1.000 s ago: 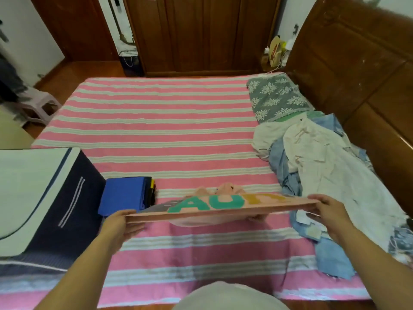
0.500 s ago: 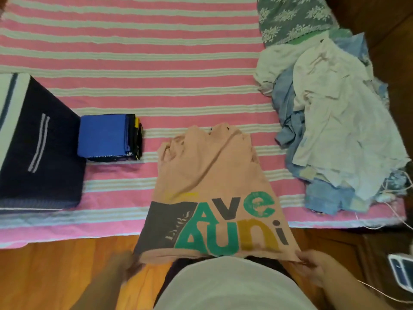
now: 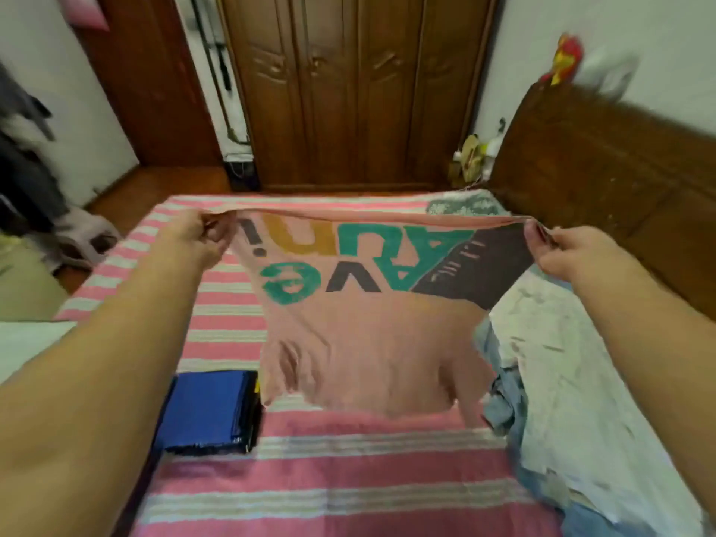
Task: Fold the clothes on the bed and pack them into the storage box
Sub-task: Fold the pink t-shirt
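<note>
Both hands pinch pink shirt (image 3: 364, 343) hem: left hand (image 3: 191, 236) & right hand (image 3: 569, 251) grip corners, stretched over bed (image 3: 348, 478). Below left grip: blue folded stack (image 3: 211, 410); below right: clothes pile (image 3: 573, 381).

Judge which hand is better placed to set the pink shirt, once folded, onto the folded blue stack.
Left, probably. The left hand pinches the pink shirt on the side where the folded blue stack lies; the right hand pinches the far corner, above the unfolded clothes pile.
</note>
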Motion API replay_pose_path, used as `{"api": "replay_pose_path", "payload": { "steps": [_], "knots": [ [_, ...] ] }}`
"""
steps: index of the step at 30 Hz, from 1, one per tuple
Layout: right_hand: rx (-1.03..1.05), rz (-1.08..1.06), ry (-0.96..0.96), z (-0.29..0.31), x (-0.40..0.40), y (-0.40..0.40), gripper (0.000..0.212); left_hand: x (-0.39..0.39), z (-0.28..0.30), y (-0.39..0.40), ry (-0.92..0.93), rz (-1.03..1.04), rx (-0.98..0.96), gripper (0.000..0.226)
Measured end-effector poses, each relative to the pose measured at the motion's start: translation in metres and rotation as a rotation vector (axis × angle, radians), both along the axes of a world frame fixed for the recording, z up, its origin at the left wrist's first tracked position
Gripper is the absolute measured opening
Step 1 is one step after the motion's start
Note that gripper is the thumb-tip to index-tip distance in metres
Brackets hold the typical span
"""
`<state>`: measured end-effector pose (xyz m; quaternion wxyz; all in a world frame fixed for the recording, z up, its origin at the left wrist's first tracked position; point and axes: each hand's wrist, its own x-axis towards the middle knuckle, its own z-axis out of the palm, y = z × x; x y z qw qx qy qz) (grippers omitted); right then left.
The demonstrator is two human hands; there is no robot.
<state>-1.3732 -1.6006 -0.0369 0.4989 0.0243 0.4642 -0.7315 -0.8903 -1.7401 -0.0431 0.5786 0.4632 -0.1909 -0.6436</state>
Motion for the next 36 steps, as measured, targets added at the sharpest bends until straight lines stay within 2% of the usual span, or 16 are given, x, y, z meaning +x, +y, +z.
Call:
{"api": "replay_pose_path", "payload": {
  "steps": [2, 4, 6, 9, 12, 13, 16, 17, 21, 23, 24, 26, 27, 31, 34, 36],
  "knots": [
    [-0.079, 0.0, 0.018, 0.045, 0.005, -0.007, 0.022, 0.0, 0.057, -0.004, 0.077, 0.071, -0.084, 0.031],
    [-0.163, 0.017, 0.064, 0.071, 0.007, -0.006, 0.018, 0.004, 0.089, 0.006, 0.121, 0.105, -0.151, 0.029],
    [-0.202, 0.058, 0.115, 0.077, 0.008, 0.001, 0.018, 0.011, 0.095, 0.021, 0.148, 0.117, -0.184, 0.024],
    [-0.178, 0.138, 0.136, 0.054, 0.006, 0.02, 0.013, 0.022, 0.066, 0.05, 0.041, 0.127, -0.159, 0.018],
    [-0.09, 0.191, 0.068, -0.002, 0.001, 0.038, 0.01, 0.032, -0.003, 0.087, -0.137, 0.148, -0.05, 0.015],
    [-0.075, 0.203, 0.039, -0.024, -0.001, 0.044, 0.019, 0.033, -0.03, 0.099, -0.189, 0.157, 0.0, 0.015],
    [0.015, 0.248, -0.018, -0.118, -0.009, 0.066, 0.102, 0.036, -0.123, 0.137, -0.322, 0.135, 0.184, 0.018],
    [0.08, 0.265, -0.034, -0.156, -0.011, 0.074, 0.113, 0.034, -0.159, 0.149, -0.355, 0.121, 0.256, 0.02],
    [0.364, 0.307, -0.067, -0.309, -0.005, 0.12, 0.123, 0.035, -0.315, 0.195, -0.413, 0.055, 0.524, 0.02],
    [0.506, 0.292, -0.071, -0.393, 0.0, 0.145, 0.113, 0.038, -0.401, 0.219, -0.429, 0.053, 0.654, 0.022],
    [0.566, 0.295, -0.04, -0.433, 0.006, 0.156, 0.094, 0.038, -0.442, 0.231, -0.431, 0.062, 0.704, 0.022],
    [0.662, 0.257, -0.008, -0.495, 0.019, 0.176, 0.035, 0.04, -0.503, 0.248, -0.436, 0.065, 0.768, 0.02],
    [0.736, 0.252, 0.011, -0.53, 0.022, 0.187, 0.018, 0.041, -0.532, 0.257, -0.463, 0.067, 0.796, 0.018],
    [0.909, 0.296, 0.125, -0.608, 0.029, 0.215, 0.023, 0.044, -0.588, 0.274, -0.587, 0.099, 0.795, 0.003],
    [0.975, 0.322, 0.227, -0.61, 0.038, 0.216, 0.028, 0.048, -0.59, 0.281, -0.661, 0.054, 0.765, 0.018],
    [1.045, 0.308, 0.386, -0.592, 0.043, 0.215, 0.028, 0.053, -0.579, 0.283, -0.756, 0.025, 0.77, 0.02]
  ]
}}
